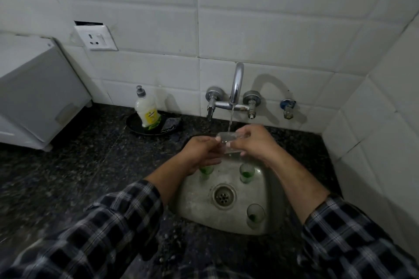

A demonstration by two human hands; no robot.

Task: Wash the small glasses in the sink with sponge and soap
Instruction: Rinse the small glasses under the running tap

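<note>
A clear small glass [227, 141] lies sideways under the running tap [236, 85], above the steel sink [197, 201]. My right hand [255, 141] grips its right end, while the fingers of my left hand [203, 154] pinch its left rim. Three small glasses with green residue stand in the sink: one at the back left [205, 171] partly hidden by my left hand, one at the back right [246, 172], one at the front right [255, 214]. A soap bottle [147, 110] and a dark sponge [171, 124] sit on a black dish [133, 125] at the back left.
Black granite counter [79, 165] surrounds the sink. A white appliance [38, 95] stands at the left. White tiled walls rise behind and at the right, with a socket [96, 37] and a small blue valve [287, 106]. The drain [224, 195] lies in the sink's middle.
</note>
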